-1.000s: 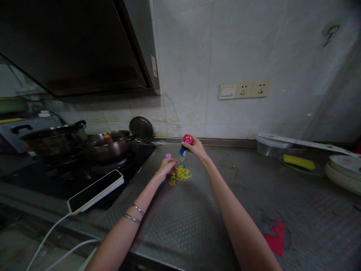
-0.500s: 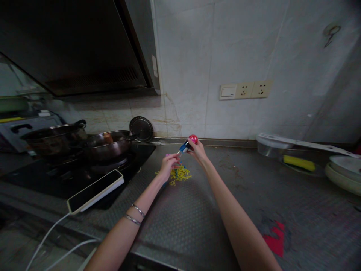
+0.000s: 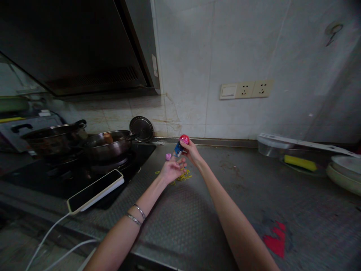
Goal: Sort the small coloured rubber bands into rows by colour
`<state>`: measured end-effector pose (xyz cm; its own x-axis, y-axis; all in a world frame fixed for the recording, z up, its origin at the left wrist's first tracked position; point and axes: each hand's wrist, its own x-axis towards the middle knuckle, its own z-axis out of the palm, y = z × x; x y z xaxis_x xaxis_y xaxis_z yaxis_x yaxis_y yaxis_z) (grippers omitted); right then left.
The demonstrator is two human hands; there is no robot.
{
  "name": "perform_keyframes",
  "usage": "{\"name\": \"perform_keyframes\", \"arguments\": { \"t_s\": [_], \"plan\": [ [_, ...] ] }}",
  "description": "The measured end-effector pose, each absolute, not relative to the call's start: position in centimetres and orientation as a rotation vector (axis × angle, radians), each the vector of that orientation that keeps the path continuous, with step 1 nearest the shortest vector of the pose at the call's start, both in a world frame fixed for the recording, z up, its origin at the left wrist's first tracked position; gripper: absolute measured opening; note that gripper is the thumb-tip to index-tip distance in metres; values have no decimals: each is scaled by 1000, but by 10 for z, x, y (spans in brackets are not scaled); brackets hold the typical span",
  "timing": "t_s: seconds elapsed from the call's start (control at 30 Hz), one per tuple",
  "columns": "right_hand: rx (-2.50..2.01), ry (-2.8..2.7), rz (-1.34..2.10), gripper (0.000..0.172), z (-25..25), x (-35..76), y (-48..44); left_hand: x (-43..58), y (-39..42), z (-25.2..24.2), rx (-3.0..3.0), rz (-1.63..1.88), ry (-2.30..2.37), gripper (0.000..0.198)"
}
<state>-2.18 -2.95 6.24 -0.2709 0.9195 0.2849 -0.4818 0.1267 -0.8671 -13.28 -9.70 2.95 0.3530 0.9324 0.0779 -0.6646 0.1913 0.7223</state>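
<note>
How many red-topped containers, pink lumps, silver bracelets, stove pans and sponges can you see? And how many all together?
Blue container with a shiny red round top, in the right hand: 1
Small pink lump: 1
Silver metal bracelets: 2
Round steel pans on the black stove: 2
Yellow rectangular sponge: 1
Total: 7

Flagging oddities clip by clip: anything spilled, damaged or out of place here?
Yellow bits lie loose on the counter by the left hand, perhaps spilled. At the picture's lower right, a red patch looks ragged, as if torn. Brownish streaks stain the wall.
</note>
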Motion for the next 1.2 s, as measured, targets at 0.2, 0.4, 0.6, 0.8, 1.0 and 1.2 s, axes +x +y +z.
{"name": "perform_keyframes", "arguments": {
  "t_s": [0.2,0.4,0.6,0.8,1.0,1.2],
  "plan": [
    [-522,-1164,1484,38,66,-18,-29,-130,-101,37,782,1160,419,55],
    [-555,-1212,1415,38,66,-15,-27,-131,-97,36,831,1194,468,51],
    [-635,-1100,1338,41,72,0,-19,-134,-90,27,897,1150,526,61],
    [-676,-1163,1278,47,73,-3,-21,-132,-84,28,773,1244,628,37],
    [-693,-1262,1128,52,67,-13,-20,-132,-79,26,702,1326,832,14],
    [-654,-1230,1101,54,68,-8,-15,-138,-72,16,694,1317,1054,24]
  ]
}}
